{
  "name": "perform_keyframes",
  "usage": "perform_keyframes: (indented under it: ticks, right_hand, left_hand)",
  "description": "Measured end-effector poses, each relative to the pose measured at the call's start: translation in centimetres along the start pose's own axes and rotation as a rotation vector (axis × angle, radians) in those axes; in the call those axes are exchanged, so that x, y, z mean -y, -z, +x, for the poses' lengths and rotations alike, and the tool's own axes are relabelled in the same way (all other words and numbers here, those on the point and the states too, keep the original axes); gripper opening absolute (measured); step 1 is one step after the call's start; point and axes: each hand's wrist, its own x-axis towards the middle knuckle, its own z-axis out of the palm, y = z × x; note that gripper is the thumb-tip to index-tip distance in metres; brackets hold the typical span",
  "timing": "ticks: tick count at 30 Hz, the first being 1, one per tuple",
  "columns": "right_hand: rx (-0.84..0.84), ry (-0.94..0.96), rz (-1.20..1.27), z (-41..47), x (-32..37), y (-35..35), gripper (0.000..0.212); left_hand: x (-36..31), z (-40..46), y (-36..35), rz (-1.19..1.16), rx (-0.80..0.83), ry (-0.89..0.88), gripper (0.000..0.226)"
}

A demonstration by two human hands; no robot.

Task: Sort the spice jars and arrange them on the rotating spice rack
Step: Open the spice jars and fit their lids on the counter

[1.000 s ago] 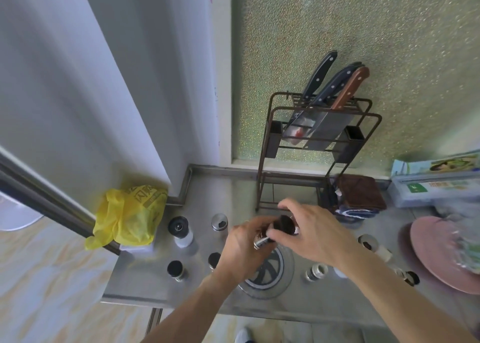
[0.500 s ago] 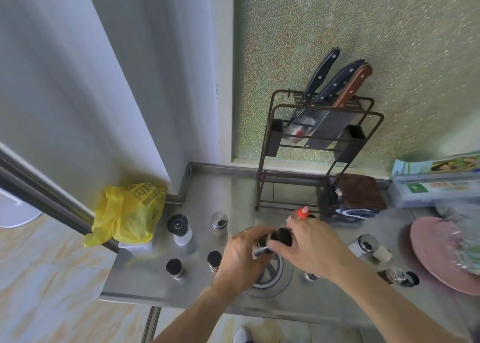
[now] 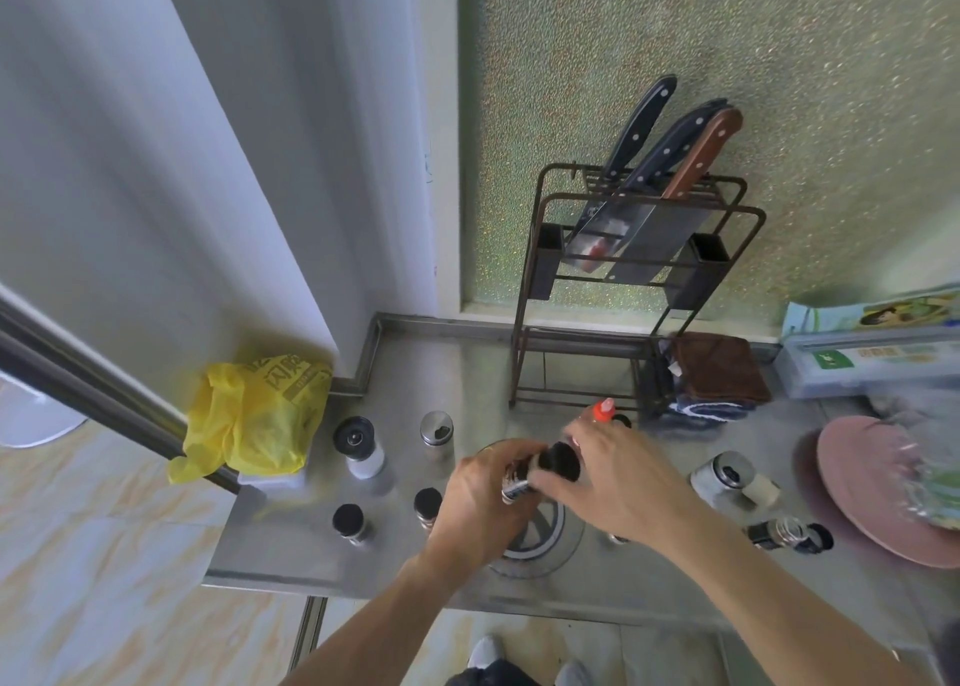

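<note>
Over the round rotating rack (image 3: 540, 534), both hands clasp one dark-capped spice jar (image 3: 540, 469), tilted: the left hand (image 3: 480, 493) wraps its labelled body, the right hand (image 3: 618, 477) pinches the black cap. The rack's visible part carries no jars, so arranging seems barely begun. Left of the rack, four jars stand upright on the steel surface (image 3: 291, 550): two black-capped jars (image 3: 348, 521), a white-bodied grinder (image 3: 361, 446) and a metal-lidded shaker (image 3: 437, 433). Right of the rack, a metal-lidded jar (image 3: 724, 472) and a dark jar (image 3: 784, 534) lie toppled. Contents cannot be made out. Behind the rack, a red-capped bottle (image 3: 604, 409) peeks out.
</note>
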Motion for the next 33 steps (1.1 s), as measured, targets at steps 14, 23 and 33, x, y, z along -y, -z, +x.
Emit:
perform_keyframes:
  ticks: [14, 23, 33]
  right_hand:
    - [0.016, -0.025, 0.044, 0.5, 0.1, -0.1, 0.041]
    - [-0.014, -0.025, 0.149, 0.7, 0.7, -2.1, 0.034]
    - [-0.116, -0.009, 0.333, 5.7, 7.1, -6.8, 0.039]
  left_hand:
    - [0.8, 0.2, -0.4, 0.019, 0.041, -0.003, 0.045]
    - [2.1, -0.3, -0.6, 0.047, -0.039, -0.001, 0.049]
    - [7.4, -0.1, 3.3, 0.23, -0.245, 0.076, 0.044]
